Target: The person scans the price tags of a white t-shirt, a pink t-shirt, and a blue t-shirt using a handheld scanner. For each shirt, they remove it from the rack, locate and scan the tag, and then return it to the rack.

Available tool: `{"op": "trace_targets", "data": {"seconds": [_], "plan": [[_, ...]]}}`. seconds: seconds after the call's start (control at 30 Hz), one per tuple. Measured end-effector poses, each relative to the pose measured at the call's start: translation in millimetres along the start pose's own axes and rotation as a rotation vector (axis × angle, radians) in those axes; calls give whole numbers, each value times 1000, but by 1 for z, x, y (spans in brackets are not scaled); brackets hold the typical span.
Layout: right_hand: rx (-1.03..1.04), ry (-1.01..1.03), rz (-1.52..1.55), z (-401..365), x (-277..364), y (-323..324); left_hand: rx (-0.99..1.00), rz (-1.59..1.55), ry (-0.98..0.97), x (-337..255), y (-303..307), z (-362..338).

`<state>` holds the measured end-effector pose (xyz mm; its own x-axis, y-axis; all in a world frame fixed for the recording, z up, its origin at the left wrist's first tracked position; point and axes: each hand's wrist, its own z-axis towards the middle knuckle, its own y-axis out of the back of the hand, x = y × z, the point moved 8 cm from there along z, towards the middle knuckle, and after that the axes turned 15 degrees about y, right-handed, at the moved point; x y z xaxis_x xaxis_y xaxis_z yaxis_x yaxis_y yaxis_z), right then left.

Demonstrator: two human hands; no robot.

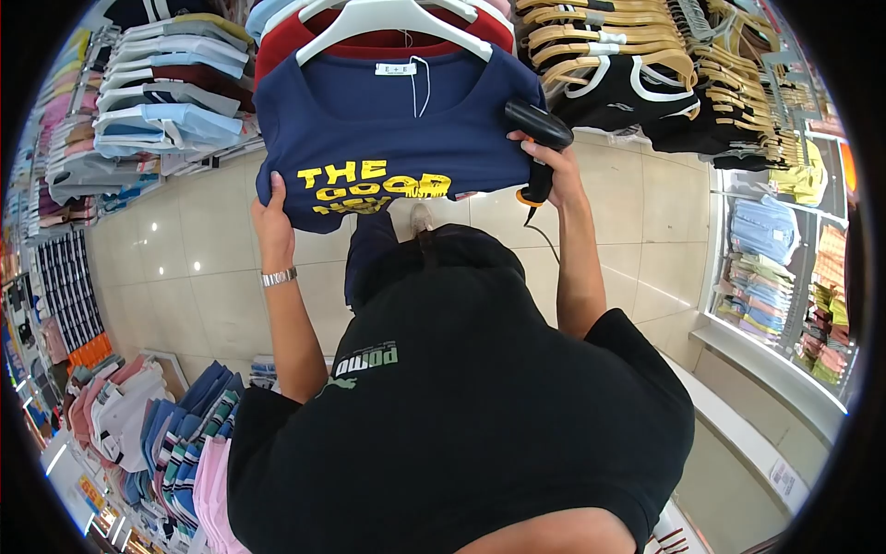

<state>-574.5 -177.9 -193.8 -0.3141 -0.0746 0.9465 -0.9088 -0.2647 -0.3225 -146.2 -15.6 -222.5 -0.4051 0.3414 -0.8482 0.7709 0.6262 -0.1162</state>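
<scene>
A navy shirt (369, 138) with yellow lettering hangs on a white hanger (397, 28) in front of me. My left hand (275, 205) is closed on the shirt's lower edge at its left side. On the other side, my right hand (554, 166) is wrapped round the handle of a black and orange handheld scanner (538, 125), whose head lies over the shirt's right edge. A dark cable runs down from the scanner. A white tag with a string sits at the shirt's neckline.
Black tops on wooden hangers (637, 97) hang at the upper right, light shirts (171, 125) at the upper left. Folded and hung clothes (189, 443) stand at the lower left. Shelves with folded clothes (761, 263) line the right, above a tiled floor (637, 222).
</scene>
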Motion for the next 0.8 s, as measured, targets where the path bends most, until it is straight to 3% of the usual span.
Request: {"op": "trace_targets", "data": {"seconds": [0.17,0.37,0.6,0.8], "plan": [[102,-47,-28,-5,-5,-17,73,-16,72,8,-21,-9],[214,-94,184,-27,-42,-21,345,-134,266,63,-49,-23],[115,-152,548,-49,-85,-4,607,95,402,115,-61,-44],[10,-101,830,-59,-91,-8,586,109,532,135,-73,-57]]}}
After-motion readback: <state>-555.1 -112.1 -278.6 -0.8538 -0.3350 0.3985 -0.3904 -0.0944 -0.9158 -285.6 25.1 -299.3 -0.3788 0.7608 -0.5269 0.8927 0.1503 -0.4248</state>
